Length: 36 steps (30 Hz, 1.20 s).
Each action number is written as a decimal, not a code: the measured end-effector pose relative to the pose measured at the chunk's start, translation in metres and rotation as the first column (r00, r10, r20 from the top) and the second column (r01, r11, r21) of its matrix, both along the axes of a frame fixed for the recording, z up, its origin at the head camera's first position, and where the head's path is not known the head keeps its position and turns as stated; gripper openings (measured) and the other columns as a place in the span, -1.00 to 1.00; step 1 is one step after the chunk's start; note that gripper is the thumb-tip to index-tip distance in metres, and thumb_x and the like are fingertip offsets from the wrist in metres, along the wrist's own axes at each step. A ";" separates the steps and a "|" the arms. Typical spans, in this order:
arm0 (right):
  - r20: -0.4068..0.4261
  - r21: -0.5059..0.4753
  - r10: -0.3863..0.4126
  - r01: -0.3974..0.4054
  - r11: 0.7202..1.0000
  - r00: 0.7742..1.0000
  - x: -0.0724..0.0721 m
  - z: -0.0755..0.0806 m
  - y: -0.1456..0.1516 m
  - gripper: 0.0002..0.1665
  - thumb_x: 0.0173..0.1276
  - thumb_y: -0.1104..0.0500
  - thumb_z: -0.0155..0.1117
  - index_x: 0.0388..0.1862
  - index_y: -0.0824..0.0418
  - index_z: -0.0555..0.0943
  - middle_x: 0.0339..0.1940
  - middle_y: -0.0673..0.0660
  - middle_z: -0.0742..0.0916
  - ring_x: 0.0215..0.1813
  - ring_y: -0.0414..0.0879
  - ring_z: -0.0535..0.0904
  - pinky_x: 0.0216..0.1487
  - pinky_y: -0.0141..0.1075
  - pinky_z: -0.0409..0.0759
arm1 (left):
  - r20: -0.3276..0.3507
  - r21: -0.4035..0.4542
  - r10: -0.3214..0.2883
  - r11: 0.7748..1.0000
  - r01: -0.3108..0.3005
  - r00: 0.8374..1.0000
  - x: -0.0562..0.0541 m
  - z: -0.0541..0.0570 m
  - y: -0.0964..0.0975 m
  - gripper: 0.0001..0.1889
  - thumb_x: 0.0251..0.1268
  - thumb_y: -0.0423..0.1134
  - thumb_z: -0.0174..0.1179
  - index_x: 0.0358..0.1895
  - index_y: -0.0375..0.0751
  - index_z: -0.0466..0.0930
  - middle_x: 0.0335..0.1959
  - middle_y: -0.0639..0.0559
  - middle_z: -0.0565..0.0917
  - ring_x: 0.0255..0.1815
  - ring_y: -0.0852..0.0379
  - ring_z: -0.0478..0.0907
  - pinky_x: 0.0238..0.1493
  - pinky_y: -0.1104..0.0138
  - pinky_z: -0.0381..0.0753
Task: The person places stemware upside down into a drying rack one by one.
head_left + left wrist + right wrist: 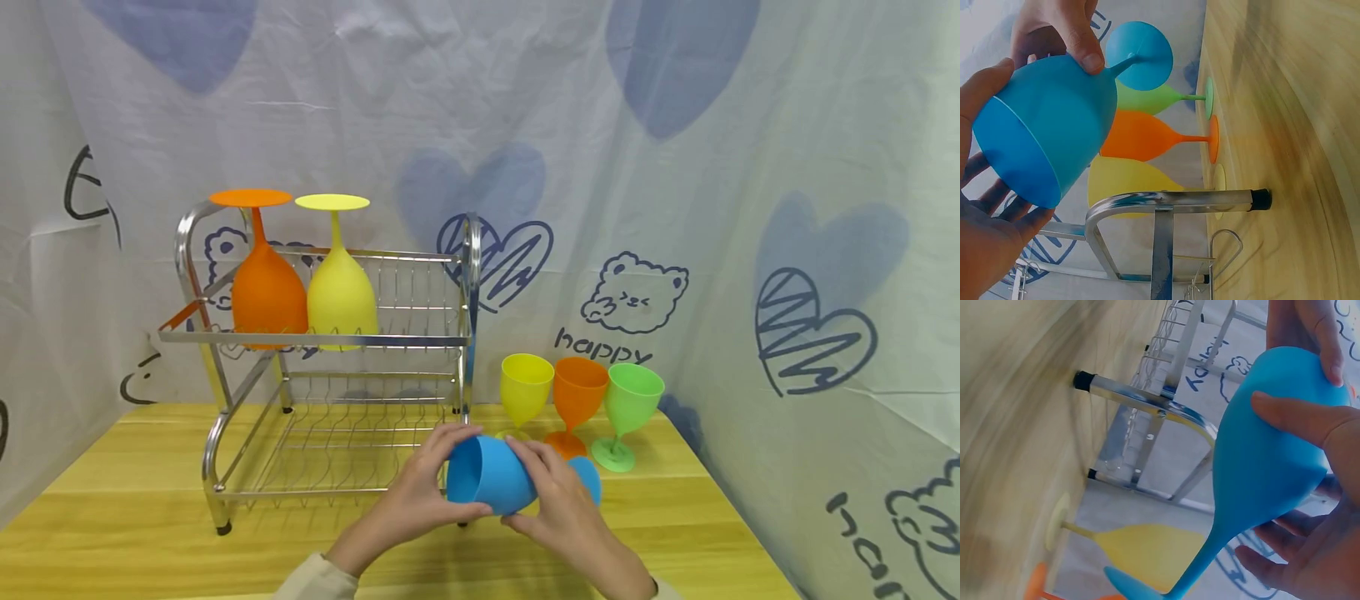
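Observation:
A blue plastic wine goblet (504, 477) is held in the air above the table, tilted on its side with its mouth toward the left. My left hand (417, 490) grips the bowl at the rim, thumb below and fingers above. Around the stem end of the bowl, my right hand (561, 510) holds on with thumb and fingers. The thin stem and round foot (1140, 56) stick out past the right hand. In the right wrist view the bowl (1266, 462) sits between both hands, its mouth turned away from that camera.
A two-tier metal dish rack (322, 340) stands at left, with an orange goblet (268, 292) and a yellow goblet (341, 296) upside down on top. Upright behind my hands are a yellow goblet (527, 390), an orange goblet (579, 392) and a green goblet (632, 400). A printed cloth hangs behind.

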State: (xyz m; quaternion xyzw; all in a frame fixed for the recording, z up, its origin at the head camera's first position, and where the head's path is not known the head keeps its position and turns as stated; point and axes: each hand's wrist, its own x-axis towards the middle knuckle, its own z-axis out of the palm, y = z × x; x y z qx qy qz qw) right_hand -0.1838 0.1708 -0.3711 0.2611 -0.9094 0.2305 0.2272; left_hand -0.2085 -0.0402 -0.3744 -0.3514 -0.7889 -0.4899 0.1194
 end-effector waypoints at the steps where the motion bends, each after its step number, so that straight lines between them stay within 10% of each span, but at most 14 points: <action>1: -0.020 0.018 -0.007 0.007 1.000 1.000 0.001 0.001 0.000 0.05 -0.24 0.22 0.72 0.31 0.27 0.43 0.12 0.27 0.57 0.07 0.20 0.53 0.05 0.14 0.56 | -0.002 0.011 -0.005 1.000 0.005 1.000 0.000 0.000 0.000 -0.21 -0.06 -0.15 0.54 0.31 -0.16 0.37 0.25 -0.17 0.38 0.16 -0.28 0.42 0.00 -0.11 0.58; 7: -0.220 0.027 0.025 -0.020 0.999 0.975 0.013 0.003 0.002 0.00 -0.15 0.12 0.69 0.31 0.25 0.43 0.20 0.26 0.53 0.13 0.18 0.49 0.05 0.11 0.57 | 0.022 0.128 -0.027 0.992 0.024 0.999 0.003 0.002 -0.002 -0.23 -0.05 -0.24 0.53 0.29 -0.18 0.37 0.24 -0.21 0.39 0.21 -0.31 0.38 0.11 -0.12 0.48; 13: -0.518 -0.184 0.060 -0.179 0.966 0.853 0.021 0.001 0.005 -0.49 0.41 -0.07 0.18 0.07 0.32 0.58 0.08 0.25 0.60 0.04 0.10 0.52 0.14 -0.34 0.51 | 0.202 0.339 -0.060 0.941 -0.012 0.978 0.008 0.009 -0.008 -0.23 -0.01 -0.36 0.48 0.33 -0.28 0.31 0.27 -0.27 0.36 0.29 -0.30 0.30 0.20 -0.01 0.43; 17: -0.468 -0.399 -0.104 -0.105 0.911 0.878 0.023 0.000 0.003 -0.67 0.34 0.10 0.33 -0.07 0.32 0.64 -0.05 0.19 0.68 -0.02 0.07 0.56 0.14 -0.53 0.42 | 0.281 0.480 -0.105 0.876 -0.045 0.954 0.010 0.014 -0.011 -0.24 0.07 -0.37 0.42 0.35 -0.37 0.25 0.30 -0.32 0.31 0.32 -0.33 0.27 0.20 0.02 0.43; 20: -0.166 -0.563 -0.083 -0.025 0.826 0.983 0.023 0.005 0.001 -0.62 0.25 0.24 0.41 0.04 0.30 0.62 0.01 0.14 0.69 0.06 0.02 0.57 0.12 -0.49 0.47 | 0.327 0.536 -0.122 0.841 -0.078 0.937 0.010 0.017 -0.010 -0.26 0.09 -0.35 0.38 0.35 -0.36 0.24 0.30 -0.30 0.29 0.32 -0.32 0.26 0.15 -0.01 0.49; 22: 0.079 -0.666 0.036 0.026 0.746 0.996 0.021 0.011 -0.001 -0.50 0.27 0.26 0.37 0.19 0.31 0.53 0.14 0.16 0.64 0.16 0.01 0.54 0.14 -0.40 0.51 | 0.356 0.562 -0.140 0.822 -0.092 0.924 0.011 0.017 -0.009 -0.27 0.10 -0.36 0.36 0.36 -0.32 0.25 0.30 -0.27 0.29 0.32 -0.30 0.26 0.12 -0.02 0.52; 25: 0.312 -0.812 0.285 0.098 0.576 0.906 0.017 0.020 -0.006 -0.36 0.41 0.19 0.23 0.40 0.34 0.29 0.33 0.28 0.47 0.30 0.11 0.42 0.19 -0.22 0.51 | 0.379 0.590 -0.174 0.802 -0.093 0.909 0.014 0.017 -0.005 -0.28 0.10 -0.36 0.34 0.37 -0.27 0.25 0.30 -0.24 0.29 0.32 -0.26 0.26 0.10 -0.03 0.53; 30: 0.300 -0.933 0.525 0.129 0.337 0.797 0.014 0.028 -0.014 -0.17 0.41 0.22 0.22 0.50 0.33 0.03 0.43 0.40 0.28 0.35 0.21 0.33 0.22 -0.07 0.48 | 0.345 0.587 -0.165 0.806 -0.075 0.924 0.018 0.019 0.002 -0.25 0.11 -0.31 0.36 0.38 -0.31 0.23 0.31 -0.28 0.27 0.33 -0.27 0.26 0.17 -0.07 0.46; 36: 0.240 -0.961 0.549 0.115 0.253 0.801 0.014 0.029 -0.017 -0.13 0.36 0.27 0.25 0.50 0.32 0.01 0.40 0.40 0.30 0.28 0.15 0.41 0.20 -0.09 0.50 | 0.320 0.573 -0.130 0.816 -0.083 0.938 0.020 0.023 0.006 -0.27 0.12 -0.32 0.35 0.37 -0.32 0.23 0.30 -0.28 0.29 0.31 -0.27 0.28 0.20 -0.10 0.42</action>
